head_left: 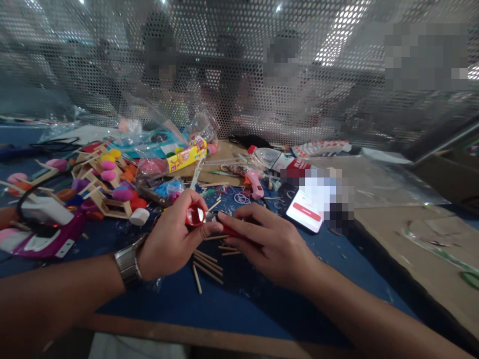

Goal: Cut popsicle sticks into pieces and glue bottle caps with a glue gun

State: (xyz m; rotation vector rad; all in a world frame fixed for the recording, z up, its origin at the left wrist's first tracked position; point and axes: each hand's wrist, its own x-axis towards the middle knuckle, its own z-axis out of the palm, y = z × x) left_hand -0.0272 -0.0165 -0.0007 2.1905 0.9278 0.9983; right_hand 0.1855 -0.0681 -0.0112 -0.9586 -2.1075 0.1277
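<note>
My left hand [174,234], with a metal watch on its wrist, is closed around a small round red cap [190,217]. The cap's hollow side faces me and shows a pale inside. My right hand [267,239] is closed on a slim red-handled tool [231,231]. Its grey metal tip [211,218] lies beside the cap's rim; whether they touch, I cannot tell. Behind my left fingers, a translucent stick [198,172] points upward. Several short wooden sticks [207,267] lie on the blue table [239,311] below my hands.
Coloured pieces on wooden frames [108,184] crowd the left, near a purple device [54,234]. Behind my hands are a yellow packet [188,155], a pink glue gun [255,183] and a plastic bottle [267,157]. A lit phone [307,209] lies right, beside cardboard [422,239]. Perforated metal [232,65] stands behind.
</note>
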